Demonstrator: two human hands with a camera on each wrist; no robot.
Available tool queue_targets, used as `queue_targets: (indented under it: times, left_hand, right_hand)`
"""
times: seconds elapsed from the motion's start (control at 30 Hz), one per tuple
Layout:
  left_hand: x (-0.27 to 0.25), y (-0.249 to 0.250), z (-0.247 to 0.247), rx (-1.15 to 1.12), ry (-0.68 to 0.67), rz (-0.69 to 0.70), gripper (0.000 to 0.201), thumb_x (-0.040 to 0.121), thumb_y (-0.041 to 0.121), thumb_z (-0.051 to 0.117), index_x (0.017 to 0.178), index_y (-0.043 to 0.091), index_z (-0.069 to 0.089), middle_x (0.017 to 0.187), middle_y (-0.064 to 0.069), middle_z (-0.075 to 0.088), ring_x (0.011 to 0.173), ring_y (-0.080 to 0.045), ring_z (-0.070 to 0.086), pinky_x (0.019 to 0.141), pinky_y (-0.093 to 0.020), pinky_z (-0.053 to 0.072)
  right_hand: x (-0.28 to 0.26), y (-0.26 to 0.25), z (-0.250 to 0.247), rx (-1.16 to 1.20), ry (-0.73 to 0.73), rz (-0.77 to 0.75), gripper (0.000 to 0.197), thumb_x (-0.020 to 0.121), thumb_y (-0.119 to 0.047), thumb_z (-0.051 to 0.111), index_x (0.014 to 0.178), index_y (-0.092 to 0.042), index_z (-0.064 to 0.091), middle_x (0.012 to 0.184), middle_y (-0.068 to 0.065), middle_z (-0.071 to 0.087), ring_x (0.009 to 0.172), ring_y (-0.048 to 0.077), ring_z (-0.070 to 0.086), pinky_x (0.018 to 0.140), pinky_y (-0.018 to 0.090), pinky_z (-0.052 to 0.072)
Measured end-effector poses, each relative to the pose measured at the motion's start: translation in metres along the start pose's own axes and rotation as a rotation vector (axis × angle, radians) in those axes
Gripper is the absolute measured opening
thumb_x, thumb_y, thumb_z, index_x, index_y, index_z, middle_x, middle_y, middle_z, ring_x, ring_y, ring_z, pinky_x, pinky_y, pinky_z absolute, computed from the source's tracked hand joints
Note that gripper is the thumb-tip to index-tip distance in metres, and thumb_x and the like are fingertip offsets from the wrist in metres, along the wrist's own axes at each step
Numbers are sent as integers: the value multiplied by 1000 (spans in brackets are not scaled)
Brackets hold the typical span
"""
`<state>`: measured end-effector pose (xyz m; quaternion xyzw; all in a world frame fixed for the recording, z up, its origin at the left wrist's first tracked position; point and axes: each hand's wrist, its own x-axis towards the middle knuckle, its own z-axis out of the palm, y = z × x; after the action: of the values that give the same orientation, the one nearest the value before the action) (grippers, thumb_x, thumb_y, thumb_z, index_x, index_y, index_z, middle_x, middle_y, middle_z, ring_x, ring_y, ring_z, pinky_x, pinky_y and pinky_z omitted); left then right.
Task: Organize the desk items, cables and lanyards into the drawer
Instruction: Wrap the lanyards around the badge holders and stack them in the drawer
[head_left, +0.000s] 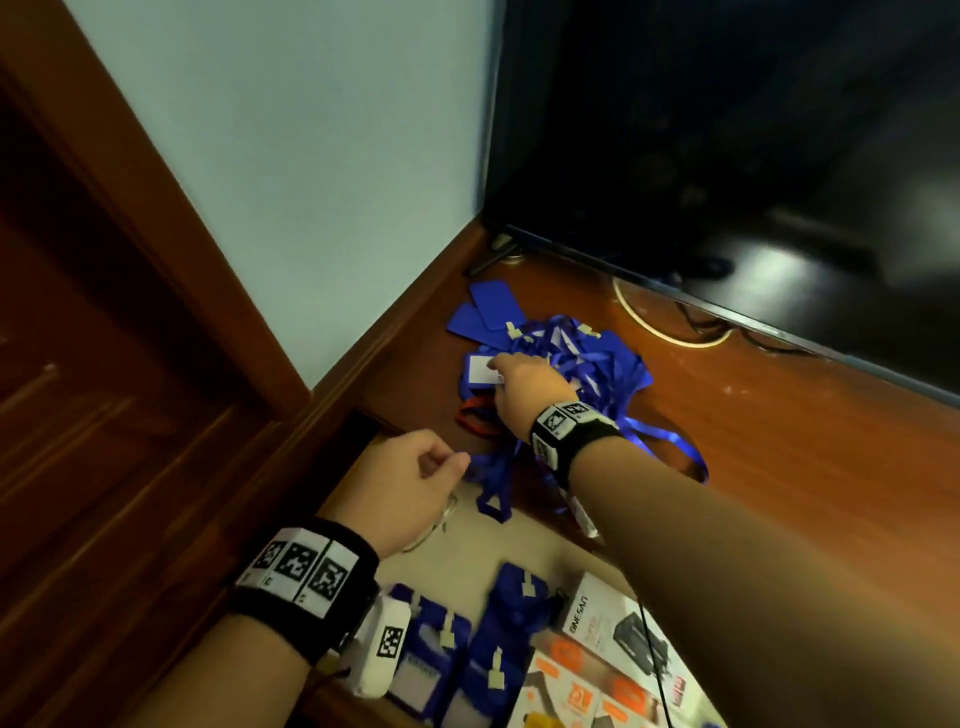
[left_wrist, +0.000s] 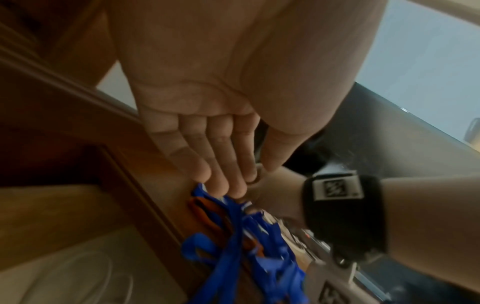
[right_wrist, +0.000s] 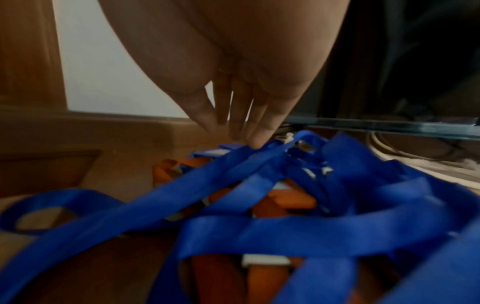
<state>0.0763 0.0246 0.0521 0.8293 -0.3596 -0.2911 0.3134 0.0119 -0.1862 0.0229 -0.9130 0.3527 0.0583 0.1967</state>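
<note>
The blue lanyards are lying tangled on the wooden surface, straps trailing over its edge toward the open drawer. The right hand is resting on them, fingers straight. The left hand is hovering nearby, grip released.

The right hand covers the middle of the lanyard pile near the desk's back left corner, so what its fingertips touch cannot be told. The boxes in the drawer are cut off by the bottom edge and partly hidden by the right forearm. The left wrist view is blurred. The left hand hides its own fingertips.
</note>
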Motion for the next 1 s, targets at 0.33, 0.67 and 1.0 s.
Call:
queue_targets:
  times: [0.33, 0.67, 1.0]
  left_hand:
    - [17, -20, -27, -19, 81, 55, 23, 96, 43, 68, 81, 25, 68, 73, 4, 68, 69, -7, 63, 68, -29, 52]
    - [49, 41, -21, -110, 70, 194, 9, 94, 39, 71, 94, 30, 70, 80, 8, 72, 78, -7, 67, 83, -37, 56]
    - [62, 196, -29, -186, -68, 576, 98, 81, 39, 85, 158, 45, 25, 152, 6, 46, 134, -19, 53, 115, -45, 44]
  right_hand:
    - [14, -15, 17, -385, 61, 88, 30, 97, -24, 54, 125, -16, 61, 129, 9, 59, 125, 36, 49, 100, 54, 41]
    - [-53, 11, -100, 348, 611, 144, 15, 94, -36, 70, 104, -27, 75, 86, 1, 55, 87, 20, 56, 76, 28, 38]
    - [-205, 2, -242, 1161, 544, -175, 35, 84, 13, 48, 99, -4, 74, 97, 22, 76, 89, 33, 72, 70, 36, 60]
